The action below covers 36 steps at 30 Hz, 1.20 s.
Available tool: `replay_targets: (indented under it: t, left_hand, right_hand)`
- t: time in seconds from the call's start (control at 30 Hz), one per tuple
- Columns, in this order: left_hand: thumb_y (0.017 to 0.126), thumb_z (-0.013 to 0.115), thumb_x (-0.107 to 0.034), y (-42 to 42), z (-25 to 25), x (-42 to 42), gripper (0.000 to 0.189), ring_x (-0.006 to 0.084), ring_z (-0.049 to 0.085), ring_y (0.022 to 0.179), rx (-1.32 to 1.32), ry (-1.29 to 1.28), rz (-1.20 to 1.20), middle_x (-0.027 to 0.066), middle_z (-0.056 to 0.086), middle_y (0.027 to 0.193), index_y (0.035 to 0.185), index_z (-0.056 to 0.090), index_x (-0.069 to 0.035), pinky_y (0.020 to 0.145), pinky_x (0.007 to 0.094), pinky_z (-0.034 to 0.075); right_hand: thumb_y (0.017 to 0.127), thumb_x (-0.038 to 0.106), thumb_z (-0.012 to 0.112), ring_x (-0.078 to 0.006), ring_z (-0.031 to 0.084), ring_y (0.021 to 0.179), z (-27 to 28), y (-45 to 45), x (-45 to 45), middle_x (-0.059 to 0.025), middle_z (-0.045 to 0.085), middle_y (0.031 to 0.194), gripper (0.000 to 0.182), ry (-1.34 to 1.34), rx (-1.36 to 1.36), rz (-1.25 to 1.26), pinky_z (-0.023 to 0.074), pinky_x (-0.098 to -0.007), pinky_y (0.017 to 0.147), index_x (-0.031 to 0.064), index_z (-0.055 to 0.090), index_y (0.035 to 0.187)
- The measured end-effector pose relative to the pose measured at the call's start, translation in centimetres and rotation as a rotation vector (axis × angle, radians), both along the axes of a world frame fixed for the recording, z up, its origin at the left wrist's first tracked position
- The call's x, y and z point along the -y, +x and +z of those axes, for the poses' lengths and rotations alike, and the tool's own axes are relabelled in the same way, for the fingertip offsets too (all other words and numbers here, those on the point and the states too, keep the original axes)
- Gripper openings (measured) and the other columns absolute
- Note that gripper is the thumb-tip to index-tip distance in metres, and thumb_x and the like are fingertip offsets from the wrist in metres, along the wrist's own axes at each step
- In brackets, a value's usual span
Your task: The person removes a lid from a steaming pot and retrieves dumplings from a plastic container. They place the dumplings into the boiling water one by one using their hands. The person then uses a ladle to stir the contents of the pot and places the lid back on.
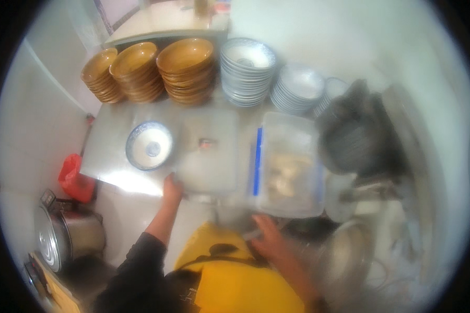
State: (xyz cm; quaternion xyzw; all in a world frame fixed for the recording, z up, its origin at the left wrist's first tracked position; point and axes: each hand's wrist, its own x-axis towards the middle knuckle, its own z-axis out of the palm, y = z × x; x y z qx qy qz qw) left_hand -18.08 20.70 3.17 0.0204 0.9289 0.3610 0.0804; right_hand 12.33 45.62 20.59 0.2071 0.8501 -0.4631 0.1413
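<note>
My left hand (173, 189) is at the front edge of the steel table (109, 141), beside the lower left corner of a pale, translucent rectangular lid or board (209, 168); its grip is unclear. A white bowl with a blue patterned rim (149, 146) sits just beyond that hand. My right hand (267, 236) is low in front of the table, its fingers by a blurred light-coloured thing whose kind I cannot tell. Above this hand stands a clear plastic container (291, 137) with blue side clips and pale food (288, 176) inside.
Stacks of brown bowls (186, 78) and blue-and-white bowls (247, 74) line the back. A dark bag-like thing (356, 133) is at the right, above a round metal pan or basin (350, 254). A red plastic bag (76, 178) hangs left, above a lidded metal pot (82, 234).
</note>
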Motion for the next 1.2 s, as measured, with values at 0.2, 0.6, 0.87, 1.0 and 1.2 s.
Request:
replay_targets:
  t: [0.2,0.6,0.87,1.0,1.2]
  left_hand:
    - [0.081,0.056,-0.019,-1.6,0.5,-0.2,0.051,0.0400,0.054,0.108,0.148,0.083,-0.049,0.0290,0.056,0.115,0.126,0.047,0.003,0.093,0.0420,0.042]
    - [0.096,0.044,-0.036,-1.5,0.6,1.3,0.048,0.0214,0.053,0.098,0.640,0.698,0.216,0.0092,0.056,0.111,0.129,0.045,-0.001,0.084,0.0323,0.043]
    - [0.092,0.053,-0.026,4.9,8.9,-7.4,0.041,0.0120,0.047,0.079,0.683,0.841,-0.070,0.0029,0.053,0.093,0.126,0.047,-0.003,0.068,0.0252,0.041]
    - [0.087,0.063,-0.023,7.7,11.5,-13.3,0.045,0.0108,0.049,0.073,0.625,0.749,-0.198,0.0034,0.055,0.089,0.125,0.048,-0.003,0.063,0.0234,0.042]
    - [0.081,0.068,-0.024,10.5,12.8,-19.0,0.040,0.0191,0.056,0.070,0.492,0.551,-0.355,0.0122,0.059,0.091,0.110,0.054,0.000,0.062,0.0297,0.047]
  right_hand:
    - [0.084,0.042,0.057,-0.0394,0.035,0.130,-11.4,-19.0,3.2,-0.0337,0.036,0.135,0.075,0.371,0.083,-0.257,0.0280,-0.0442,0.108,-0.0092,0.034,0.134]
    - [0.083,0.036,0.065,-0.0309,0.057,0.088,-3.8,-19.4,5.8,-0.0176,0.059,0.096,0.044,0.112,-0.144,-0.598,0.0456,-0.0396,0.079,0.0014,0.055,0.108]
    - [0.079,0.036,0.069,-0.0325,0.058,0.087,-0.8,-10.4,-4.5,-0.0177,0.061,0.094,0.043,0.483,-0.287,-0.798,0.0472,-0.0407,0.076,0.0002,0.062,0.101]
    - [0.076,0.038,0.070,-0.0318,0.059,0.085,0.1,-5.5,-10.1,-0.0173,0.062,0.092,0.043,0.587,-0.147,-0.811,0.0476,-0.0397,0.075,0.0014,0.064,0.099]
    - [0.075,0.040,0.069,-0.0328,0.059,0.089,-3.6,-0.9,-16.9,-0.0173,0.062,0.093,0.045,0.733,-0.199,-0.818,0.0471,-0.0411,0.077,0.0018,0.064,0.098]
